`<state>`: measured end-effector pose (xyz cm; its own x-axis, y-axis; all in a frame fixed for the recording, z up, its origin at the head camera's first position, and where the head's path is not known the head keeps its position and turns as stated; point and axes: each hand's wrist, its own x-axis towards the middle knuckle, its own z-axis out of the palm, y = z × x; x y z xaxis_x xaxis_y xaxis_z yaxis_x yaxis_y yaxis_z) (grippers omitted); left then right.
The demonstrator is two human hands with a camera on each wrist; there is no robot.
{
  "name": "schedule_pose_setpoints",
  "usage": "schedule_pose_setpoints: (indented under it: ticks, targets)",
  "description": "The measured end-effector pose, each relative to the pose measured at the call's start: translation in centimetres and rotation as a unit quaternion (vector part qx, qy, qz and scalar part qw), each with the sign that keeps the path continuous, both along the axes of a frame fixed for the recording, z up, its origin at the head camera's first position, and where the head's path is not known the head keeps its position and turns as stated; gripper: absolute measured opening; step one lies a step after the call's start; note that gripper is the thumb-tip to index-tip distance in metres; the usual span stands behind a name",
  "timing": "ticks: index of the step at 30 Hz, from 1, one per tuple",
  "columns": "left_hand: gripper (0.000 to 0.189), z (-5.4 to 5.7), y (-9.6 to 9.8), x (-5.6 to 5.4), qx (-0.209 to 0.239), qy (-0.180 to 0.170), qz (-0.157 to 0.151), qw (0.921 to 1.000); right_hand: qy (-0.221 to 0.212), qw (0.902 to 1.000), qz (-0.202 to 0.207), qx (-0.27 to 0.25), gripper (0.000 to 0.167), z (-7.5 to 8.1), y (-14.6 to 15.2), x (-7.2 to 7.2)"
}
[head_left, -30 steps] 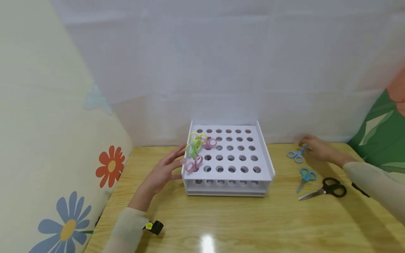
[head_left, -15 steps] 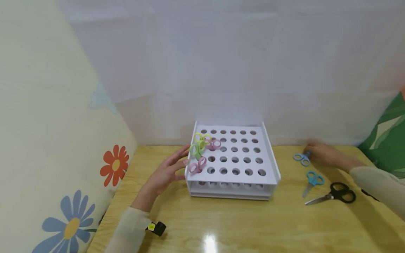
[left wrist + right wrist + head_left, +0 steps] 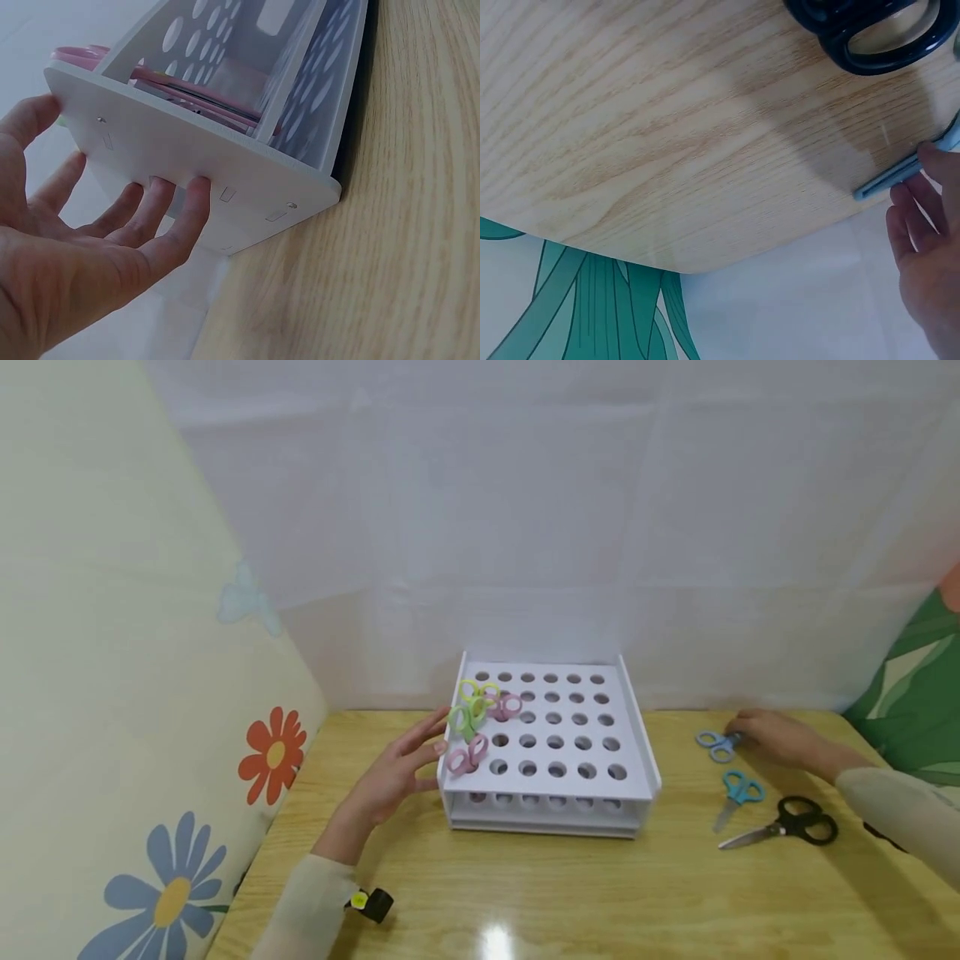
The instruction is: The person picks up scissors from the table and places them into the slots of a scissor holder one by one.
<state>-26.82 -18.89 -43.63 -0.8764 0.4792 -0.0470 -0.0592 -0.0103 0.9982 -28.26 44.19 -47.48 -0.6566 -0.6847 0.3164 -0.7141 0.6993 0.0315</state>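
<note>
My left hand [image 3: 390, 777] touches the left side wall of a white rack [image 3: 570, 787], its fingertips spread over the panel in the left wrist view. Two pink scissors [image 3: 467, 756], a lime green pair [image 3: 467, 718] and a yellow pair [image 3: 480, 692] stand handles up in holes on the rack's left side. At the right, my right hand [image 3: 776, 739] pinches the blade end of light blue scissors [image 3: 716, 744] between thumb and fingers. In the right wrist view their blue blade part [image 3: 889, 180] lies close to the tabletop.
Turquoise scissors [image 3: 742, 789] and larger black-handled scissors [image 3: 804, 821] lie on the wooden table [image 3: 570, 893] in front of my right hand. A white sheet [image 3: 525, 527] hangs behind the table. Flower-printed cloth [image 3: 150, 693] covers the left side.
The head view has shifted slightly. My right hand has come a little lower over the light blue scissors, whose blades now lie flatter. The left hand stays at the rack.
</note>
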Motion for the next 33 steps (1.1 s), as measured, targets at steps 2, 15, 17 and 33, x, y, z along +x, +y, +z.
schedule_pose_setpoints:
  ticks: [2,15,17,33]
  targets:
    - [0.056,0.1,0.0,-0.1,0.000,-0.001,-0.001,1.0000,-0.022,0.9996,-0.016,0.008,0.023,0.2,0.1,0.0]
    - [0.055,-0.6,-0.3,0.2,0.001,-0.007,0.010,0.9999,-0.154,0.9839,-0.088,0.024,0.023,2.0,-0.8,0.8]
    - [0.055,-1.0,-0.2,0.2,-0.002,0.010,0.019,0.9998,-0.156,0.9830,-0.093,0.023,0.023,2.0,-0.6,0.9]
    - [0.052,-1.6,1.3,0.7,0.012,0.082,0.074,0.9938,-0.100,0.9647,-0.177,-0.167,0.009,6.5,-2.9,3.6]
